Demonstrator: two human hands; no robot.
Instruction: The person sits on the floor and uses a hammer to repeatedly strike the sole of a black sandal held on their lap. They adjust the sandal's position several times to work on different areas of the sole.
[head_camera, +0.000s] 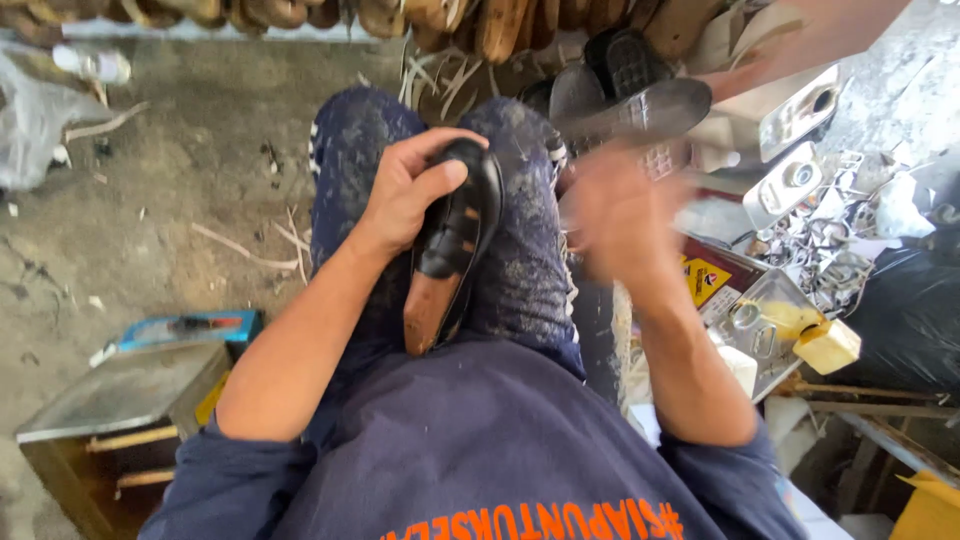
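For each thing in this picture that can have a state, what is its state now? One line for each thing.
Left hand: gripping the black sandal at its toe end.
Black sandal: held on the lap, brown insole facing up, no foot in it.
Right hand: blurred, raised beside the sandal; cannot tell if it holds anything.
Black soles: lying loose in a pile ahead of the knees.
Metal tray: holds a yellow sponge block.

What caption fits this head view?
Left hand holds a black sandal on the lap; blurred right hand hovers beside it.
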